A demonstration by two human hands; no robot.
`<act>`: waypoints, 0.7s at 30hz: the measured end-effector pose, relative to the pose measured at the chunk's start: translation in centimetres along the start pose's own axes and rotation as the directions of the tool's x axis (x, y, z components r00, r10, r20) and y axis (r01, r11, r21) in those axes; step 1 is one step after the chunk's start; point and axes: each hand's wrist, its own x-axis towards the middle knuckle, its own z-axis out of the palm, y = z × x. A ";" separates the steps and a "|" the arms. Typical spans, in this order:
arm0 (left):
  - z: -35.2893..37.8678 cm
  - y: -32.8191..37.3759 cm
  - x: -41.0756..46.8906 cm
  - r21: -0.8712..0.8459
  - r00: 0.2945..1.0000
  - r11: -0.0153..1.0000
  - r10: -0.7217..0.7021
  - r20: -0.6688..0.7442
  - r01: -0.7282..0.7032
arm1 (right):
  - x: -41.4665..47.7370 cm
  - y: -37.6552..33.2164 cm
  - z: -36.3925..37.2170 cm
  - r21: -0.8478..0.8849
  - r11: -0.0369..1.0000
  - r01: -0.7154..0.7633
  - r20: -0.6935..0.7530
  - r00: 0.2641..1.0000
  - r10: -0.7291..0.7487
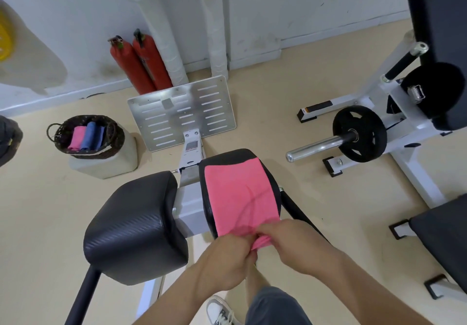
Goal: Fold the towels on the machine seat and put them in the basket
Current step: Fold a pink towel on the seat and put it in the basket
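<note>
On padded seat (pixel 267 173), hands pinch soft pink towel (pixel 240 193).

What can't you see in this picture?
- Near edge of the pink towel: bunched under the left hand and right hand.
- How many towels are in the basket: its rim hides their lower parts.
- Yellow thing: cut off by the left edge.
- Shoe: cut off by the bottom edge.
</note>
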 end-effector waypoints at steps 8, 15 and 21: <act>-7.0 -2.0 2.1 -0.555 0.976 0.803 -0.171 0.131 0.215 | 3.9 1.8 -4.2 0.603 0.792 -0.099 -0.079 0.980 0.183; -10.9 -5.8 5.3 -0.704 0.939 0.642 -0.325 0.109 0.304 | 9.5 2.6 -6.4 0.617 0.766 -0.181 -0.127 0.938 0.323; -9.3 -7.4 8.4 -0.231 0.911 0.896 -0.406 -0.076 0.380 | 13.6 3.4 -6.1 0.376 0.900 -0.222 -0.102 0.955 0.278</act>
